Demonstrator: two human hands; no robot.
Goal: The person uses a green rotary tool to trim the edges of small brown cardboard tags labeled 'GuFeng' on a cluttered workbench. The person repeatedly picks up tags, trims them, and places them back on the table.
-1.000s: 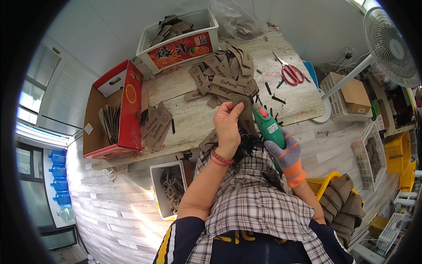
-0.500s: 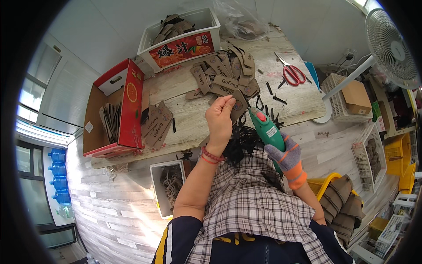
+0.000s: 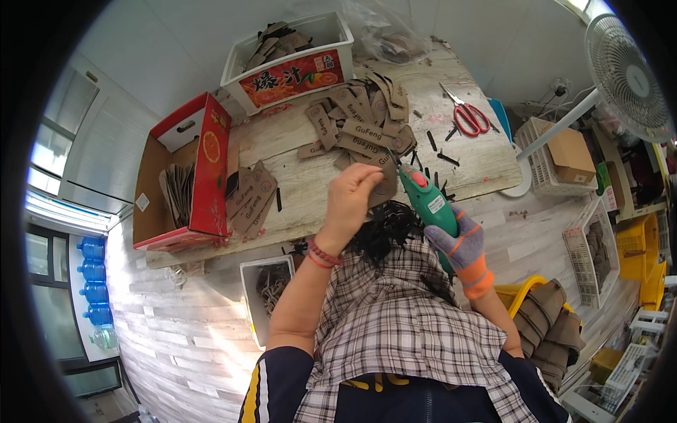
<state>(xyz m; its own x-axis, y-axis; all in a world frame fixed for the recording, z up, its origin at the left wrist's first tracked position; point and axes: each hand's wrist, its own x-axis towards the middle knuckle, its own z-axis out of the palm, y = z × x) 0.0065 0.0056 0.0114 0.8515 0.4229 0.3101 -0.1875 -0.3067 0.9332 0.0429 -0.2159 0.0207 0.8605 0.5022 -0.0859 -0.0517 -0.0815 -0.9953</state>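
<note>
My bare left hand (image 3: 350,201), with red bracelets at the wrist, pinches the edge of a brown printed patch (image 3: 384,186) at the table's front. In my right hand (image 3: 462,248), wearing a grey and orange glove, is a green handheld electric cutter (image 3: 430,201) with a red button. Its tip meets the patch's upper right edge; whether it touches, I cannot tell. Beyond lies a loose heap of similar brown patches (image 3: 363,128). Black strip scraps (image 3: 384,229) pile up on my checked apron (image 3: 395,324), below the patch.
Red-handled scissors (image 3: 471,120) lie at the table's right, near black scraps (image 3: 448,159). A red carton (image 3: 211,169) and a small stack of patches (image 3: 254,197) sit left; a white bin (image 3: 289,79) stands behind. A fan (image 3: 627,77) rises at right, above crates and a yellow basket (image 3: 525,296).
My left hand has shifted slightly left and nearer me, and the patch in it now shows its lettered end. The cutter has moved slightly toward the patch's far edge.
</note>
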